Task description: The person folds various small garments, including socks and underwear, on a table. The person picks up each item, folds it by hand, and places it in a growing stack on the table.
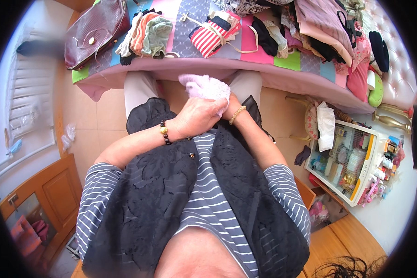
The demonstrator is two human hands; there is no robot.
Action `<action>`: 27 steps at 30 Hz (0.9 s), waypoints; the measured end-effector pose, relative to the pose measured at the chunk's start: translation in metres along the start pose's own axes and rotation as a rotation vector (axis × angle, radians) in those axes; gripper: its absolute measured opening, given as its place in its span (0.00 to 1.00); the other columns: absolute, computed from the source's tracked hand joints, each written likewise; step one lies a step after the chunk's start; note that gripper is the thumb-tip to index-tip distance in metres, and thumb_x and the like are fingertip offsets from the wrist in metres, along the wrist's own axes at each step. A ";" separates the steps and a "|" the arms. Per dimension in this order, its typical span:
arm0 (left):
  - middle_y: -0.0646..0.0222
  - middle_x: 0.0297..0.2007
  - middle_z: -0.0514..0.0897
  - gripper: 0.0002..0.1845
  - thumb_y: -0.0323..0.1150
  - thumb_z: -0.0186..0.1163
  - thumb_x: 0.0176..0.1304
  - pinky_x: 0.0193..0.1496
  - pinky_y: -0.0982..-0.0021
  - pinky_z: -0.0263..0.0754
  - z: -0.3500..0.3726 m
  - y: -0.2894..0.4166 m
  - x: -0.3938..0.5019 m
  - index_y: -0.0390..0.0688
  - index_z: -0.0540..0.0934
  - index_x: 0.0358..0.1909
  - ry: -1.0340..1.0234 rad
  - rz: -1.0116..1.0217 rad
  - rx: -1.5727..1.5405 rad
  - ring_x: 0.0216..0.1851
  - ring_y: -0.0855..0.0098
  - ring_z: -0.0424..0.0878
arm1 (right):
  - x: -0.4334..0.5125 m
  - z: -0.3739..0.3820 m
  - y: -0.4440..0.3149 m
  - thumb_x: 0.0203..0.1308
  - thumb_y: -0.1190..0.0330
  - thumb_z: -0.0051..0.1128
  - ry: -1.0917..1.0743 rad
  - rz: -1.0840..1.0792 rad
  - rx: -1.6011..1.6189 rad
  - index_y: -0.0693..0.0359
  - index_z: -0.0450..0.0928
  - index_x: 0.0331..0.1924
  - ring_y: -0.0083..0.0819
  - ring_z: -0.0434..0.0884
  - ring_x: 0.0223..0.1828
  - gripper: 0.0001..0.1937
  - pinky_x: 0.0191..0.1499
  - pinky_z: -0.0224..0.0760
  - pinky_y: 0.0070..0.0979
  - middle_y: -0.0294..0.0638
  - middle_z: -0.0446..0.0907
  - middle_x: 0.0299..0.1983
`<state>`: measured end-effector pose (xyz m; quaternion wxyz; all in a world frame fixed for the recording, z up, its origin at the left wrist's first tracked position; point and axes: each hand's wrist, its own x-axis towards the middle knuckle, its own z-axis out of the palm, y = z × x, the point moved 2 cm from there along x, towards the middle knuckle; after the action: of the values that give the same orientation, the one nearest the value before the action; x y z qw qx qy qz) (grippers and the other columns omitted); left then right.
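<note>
A small, fuzzy lilac piece of clothing, probably a sock, is bunched up in front of my waist. My left hand, with a dark bead bracelet at the wrist, grips its lower end. My right hand, wearing a pale bead bracelet, holds it from the right; the fingers are mostly hidden behind the cloth and my left hand. Beyond them on the bed lie a rolled stack of socks or small garments and a red-and-white striped bundle tied with a cream cord.
A dark red handbag lies at the bed's left. Folded clothes are heaped at the right, with black and lace pieces beside them. A glass-fronted cabinet and a small ornate chair stand right. One dark cloth lies near the cabinet.
</note>
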<state>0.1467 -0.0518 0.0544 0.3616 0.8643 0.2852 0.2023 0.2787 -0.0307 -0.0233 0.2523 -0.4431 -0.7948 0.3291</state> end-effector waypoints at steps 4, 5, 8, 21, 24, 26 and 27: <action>0.51 0.30 0.84 0.08 0.31 0.65 0.69 0.39 0.56 0.78 0.011 -0.008 0.003 0.42 0.78 0.46 -0.123 -0.063 -0.281 0.35 0.46 0.86 | 0.012 -0.024 0.005 0.63 0.66 0.61 -0.333 0.130 -0.284 0.60 0.80 0.61 0.54 0.83 0.54 0.22 0.59 0.76 0.44 0.56 0.80 0.61; 0.52 0.30 0.84 0.08 0.31 0.65 0.69 0.39 0.56 0.78 0.013 -0.009 0.003 0.42 0.78 0.46 -0.171 -0.036 -0.304 0.35 0.46 0.86 | 0.012 -0.029 0.006 0.62 0.68 0.61 -0.263 0.067 -0.340 0.60 0.80 0.61 0.54 0.83 0.54 0.22 0.59 0.77 0.44 0.56 0.80 0.60; 0.54 0.31 0.84 0.09 0.30 0.65 0.68 0.40 0.55 0.78 0.016 -0.007 0.006 0.44 0.78 0.46 -0.311 0.068 -0.333 0.37 0.46 0.85 | -0.012 -0.078 -0.048 0.61 0.68 0.59 0.439 -0.259 -0.201 0.61 0.77 0.68 0.48 0.80 0.65 0.29 0.67 0.73 0.37 0.56 0.78 0.64; 0.62 0.34 0.87 0.15 0.31 0.67 0.64 0.39 0.58 0.80 -0.193 0.031 0.106 0.50 0.81 0.53 0.407 0.040 0.512 0.36 0.55 0.88 | 0.021 -0.155 -0.060 0.64 0.68 0.60 0.575 0.030 -0.749 0.58 0.84 0.58 0.41 0.84 0.57 0.18 0.59 0.77 0.36 0.48 0.84 0.55; 0.60 0.39 0.86 0.17 0.41 0.68 0.70 0.40 0.59 0.79 -0.215 0.016 0.132 0.48 0.80 0.56 0.717 0.143 0.881 0.36 0.56 0.86 | 0.024 -0.159 -0.079 0.56 0.68 0.65 0.690 0.105 -0.532 0.55 0.86 0.52 0.42 0.86 0.50 0.17 0.51 0.81 0.37 0.47 0.85 0.47; 0.60 0.41 0.85 0.15 0.35 0.68 0.66 0.44 0.58 0.79 -0.204 0.017 0.131 0.48 0.81 0.53 0.792 0.228 0.967 0.41 0.55 0.86 | 0.029 -0.164 -0.093 0.57 0.68 0.65 0.651 0.152 -0.618 0.55 0.87 0.50 0.42 0.86 0.48 0.16 0.50 0.81 0.38 0.46 0.85 0.45; 0.60 0.42 0.85 0.15 0.32 0.68 0.64 0.47 0.58 0.79 -0.192 0.016 0.127 0.48 0.82 0.52 0.826 0.272 1.003 0.43 0.54 0.86 | 0.030 -0.162 -0.087 0.57 0.68 0.65 0.636 0.124 -0.653 0.56 0.87 0.49 0.43 0.86 0.47 0.15 0.50 0.81 0.39 0.46 0.85 0.45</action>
<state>0.1414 0.1184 0.2104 -0.2522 0.8075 0.3485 0.4037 0.3295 0.0101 0.1509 0.3104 -0.6252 -0.7120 -0.0765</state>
